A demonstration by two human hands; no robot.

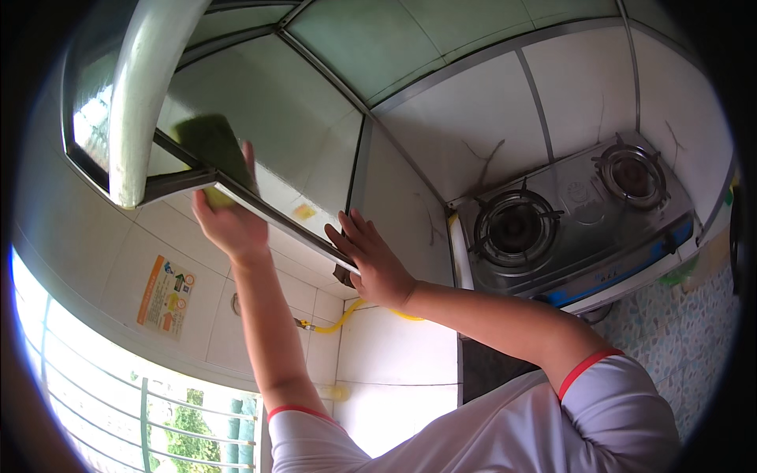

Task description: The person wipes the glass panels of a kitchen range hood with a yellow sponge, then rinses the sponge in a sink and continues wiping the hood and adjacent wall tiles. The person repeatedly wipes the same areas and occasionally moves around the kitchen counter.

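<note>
My left hand grips a scouring sponge with a dark green side and some yellow showing below. The metal edge bar of a framed, glossy panel crosses in front of this hand, and most of the sponge shows above the bar. One finger stands up beside the sponge. My right hand rests at the right end of the same bar with its fingers spread over the corner; no object shows in it. A small orange-yellow patch shows on the panel between the hands.
A two-burner gas stove stands at the right against tiled walls. A pale, thick curved tube hangs at the upper left. Below are a printed sticker, a yellow hose and a barred window.
</note>
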